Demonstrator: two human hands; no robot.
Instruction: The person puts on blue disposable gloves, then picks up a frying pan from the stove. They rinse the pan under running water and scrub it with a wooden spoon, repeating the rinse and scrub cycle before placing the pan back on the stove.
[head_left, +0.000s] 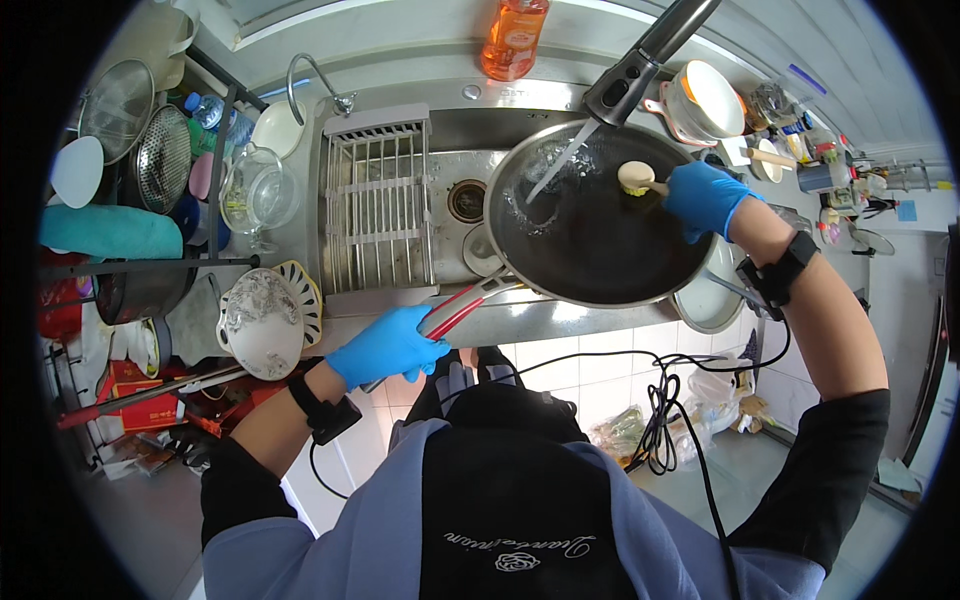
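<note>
A dark wok (600, 240) is held over the right part of the sink. My left hand (394, 345), in a blue glove, is closed around its red and silver handle (461, 309). Gloved in blue as well, my right hand (709, 199) grips the short handle of a round-headed scrub brush (636, 176), whose yellowish bristles face the wok's inner wall at the upper right. Water (559, 166) runs from the grey faucet (619, 90) into the wok's left side, where it splashes and foams.
A metal dish rack (379, 210) spans the sink's left part, beside the drain (466, 201). An orange soap bottle (514, 41) stands behind the sink. Stacked bowls (709, 101) are at the right; a glass pitcher (259, 191) and a stained lid (266, 322) are at the left. A black cable (660, 420) hangs below.
</note>
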